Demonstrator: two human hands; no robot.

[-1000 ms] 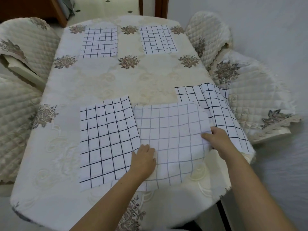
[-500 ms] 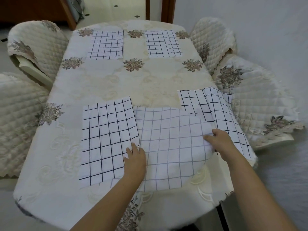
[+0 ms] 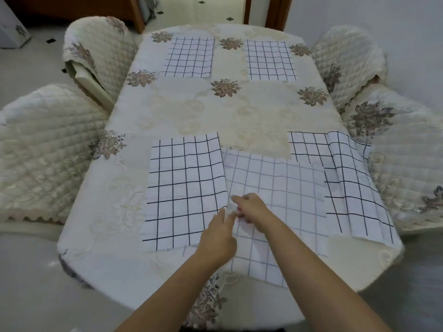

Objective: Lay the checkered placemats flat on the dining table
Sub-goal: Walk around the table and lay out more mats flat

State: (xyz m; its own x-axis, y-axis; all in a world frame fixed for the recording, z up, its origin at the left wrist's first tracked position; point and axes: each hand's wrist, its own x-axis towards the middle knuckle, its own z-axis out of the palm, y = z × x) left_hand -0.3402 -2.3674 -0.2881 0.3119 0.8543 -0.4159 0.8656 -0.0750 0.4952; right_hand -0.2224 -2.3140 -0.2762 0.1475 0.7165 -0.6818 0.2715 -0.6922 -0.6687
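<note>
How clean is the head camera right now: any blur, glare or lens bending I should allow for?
Head view: both hands, left and right, are motion-smeared over the middle placemat, so their grip is unreadable; wide-angle bending curves the table edge and chairs; light is soft and even, no glare, only faint shadows.

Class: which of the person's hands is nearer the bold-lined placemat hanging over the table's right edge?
Right. The right hand lies nearer the overhanging placemat; the left hand lies farther left.

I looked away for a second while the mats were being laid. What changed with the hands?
The right hand left the middle placemat's right edge and crossed to its left edge, meeting the left hand. Whether either grips is unclear. All five mats lie as before.
</note>
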